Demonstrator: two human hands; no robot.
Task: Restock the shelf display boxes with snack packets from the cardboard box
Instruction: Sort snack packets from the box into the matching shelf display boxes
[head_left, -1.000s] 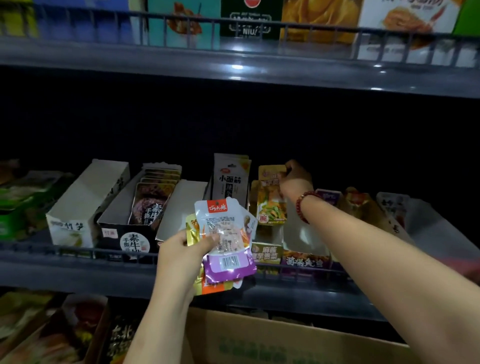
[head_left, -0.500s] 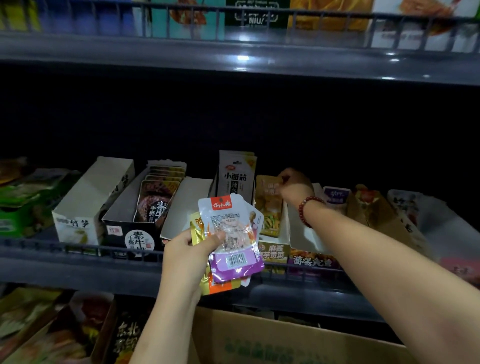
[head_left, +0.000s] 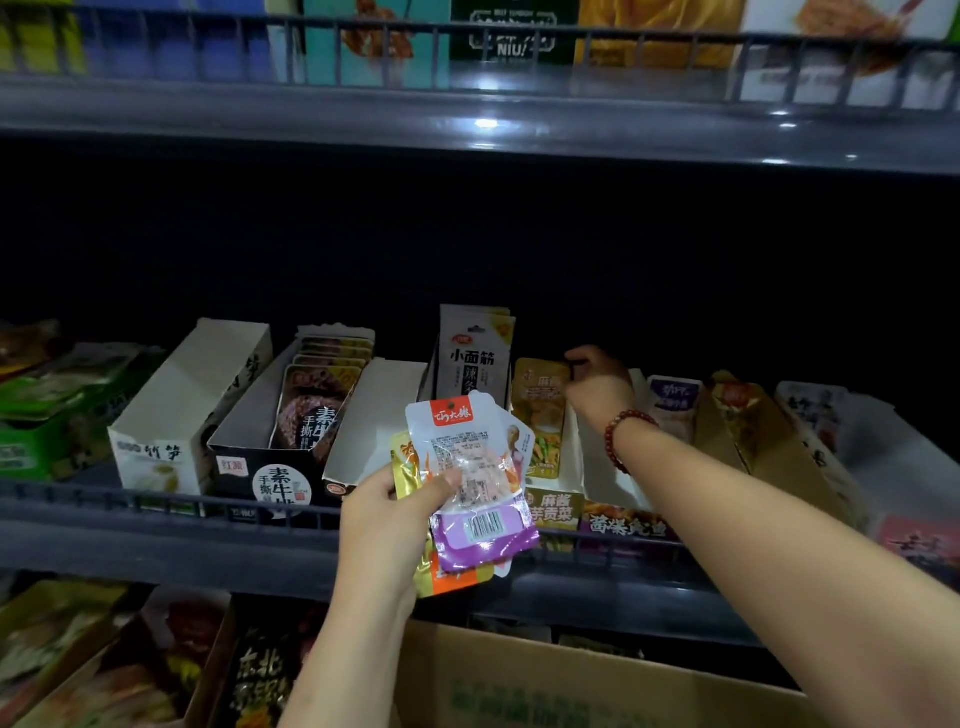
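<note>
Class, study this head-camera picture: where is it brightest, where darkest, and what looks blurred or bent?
Head view: glare spots on the upper shelf edge; the shelf's back recess is near black; wide-angle lens bows the shelf rails; the cardboard box print is blurred; the packets in the left hand are lit and fairly sharp.

A grey upper shelf (head_left: 467, 119) with a wire rail crosses the top of the frame, bearing large boxes (head_left: 374, 47). A bead bracelet (head_left: 621, 434) sits centre-right.
</note>
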